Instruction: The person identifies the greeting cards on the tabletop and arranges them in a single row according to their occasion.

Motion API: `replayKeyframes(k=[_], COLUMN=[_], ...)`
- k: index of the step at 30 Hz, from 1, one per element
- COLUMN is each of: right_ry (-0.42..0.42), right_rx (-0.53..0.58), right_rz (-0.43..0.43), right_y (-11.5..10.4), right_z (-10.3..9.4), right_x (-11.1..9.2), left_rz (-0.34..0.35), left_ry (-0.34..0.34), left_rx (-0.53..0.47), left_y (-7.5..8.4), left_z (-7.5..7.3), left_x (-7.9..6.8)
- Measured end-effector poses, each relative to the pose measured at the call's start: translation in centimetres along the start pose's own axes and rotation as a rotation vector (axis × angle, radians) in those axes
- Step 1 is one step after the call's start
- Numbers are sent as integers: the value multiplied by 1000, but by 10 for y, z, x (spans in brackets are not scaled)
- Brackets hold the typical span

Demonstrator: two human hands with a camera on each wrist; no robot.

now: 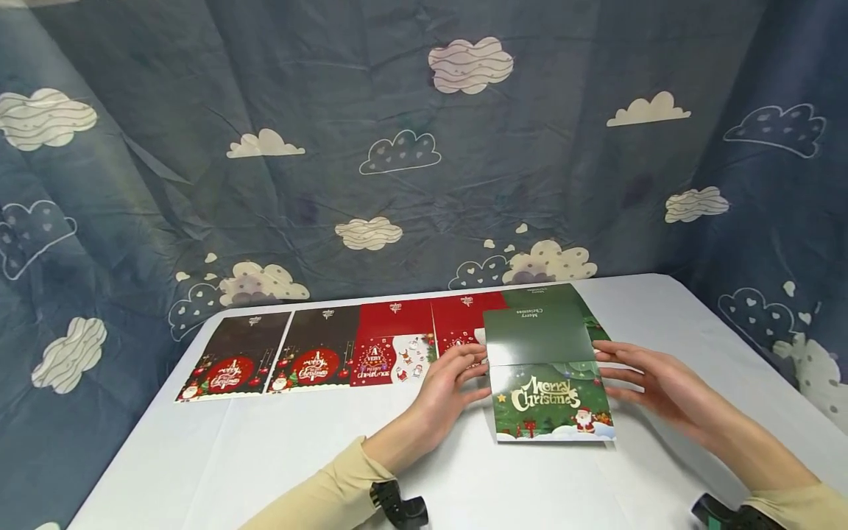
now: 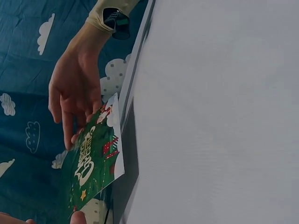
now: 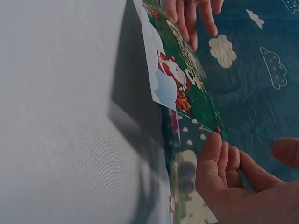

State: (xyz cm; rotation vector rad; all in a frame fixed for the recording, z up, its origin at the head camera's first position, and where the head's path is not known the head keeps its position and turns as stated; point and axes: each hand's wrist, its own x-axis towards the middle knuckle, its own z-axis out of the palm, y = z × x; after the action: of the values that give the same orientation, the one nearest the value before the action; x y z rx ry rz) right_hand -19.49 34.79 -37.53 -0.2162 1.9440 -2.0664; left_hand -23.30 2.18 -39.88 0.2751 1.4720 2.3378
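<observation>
A green Merry Christmas greeting card (image 1: pixel 546 397), unfolded to a plain dark half and a printed half, is raised above the white table. My left hand (image 1: pixel 442 394) holds its left edge with bent fingers. At the opposite edge, my right hand (image 1: pixel 669 386) holds the card by the fingertips. The right wrist view shows the right hand's fingers (image 3: pixel 219 151) against the card's edge. Only some fingertips of the left hand appear at the bottom of the left wrist view. Behind the raised card, another green card (image 1: pixel 539 296) lies partly covered.
Along the back of the white table (image 1: pixel 318 449) lies a row of unfolded cards: two dark brown ones (image 1: pixel 248 335) at the left, then two red ones (image 1: pixel 394 316). Some overlap slightly. A dark blue curtain with clouds (image 1: pixel 397 88) hangs behind the table.
</observation>
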Motion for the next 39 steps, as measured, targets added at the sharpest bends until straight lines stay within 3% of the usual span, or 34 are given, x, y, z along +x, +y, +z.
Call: replayKeyframes(k=[15, 22, 29, 39], right_ry=[29, 73, 68, 78], right_rx=[8, -41, -9, 58], right_rz=[-46, -68, -108, -100], right_y=[-3, -8, -15, -18], right_z=[-27, -35, -45, -59], right_x=[-3, 5, 8, 8], left_rz=[7, 42, 55, 60], left_ry=[-38, -19, 7, 37], left_rx=[-15, 4, -39, -100], left_y=[-8, -5, -2, -5], left_z=[25, 34, 47, 59], left_x=[26, 41, 59, 74])
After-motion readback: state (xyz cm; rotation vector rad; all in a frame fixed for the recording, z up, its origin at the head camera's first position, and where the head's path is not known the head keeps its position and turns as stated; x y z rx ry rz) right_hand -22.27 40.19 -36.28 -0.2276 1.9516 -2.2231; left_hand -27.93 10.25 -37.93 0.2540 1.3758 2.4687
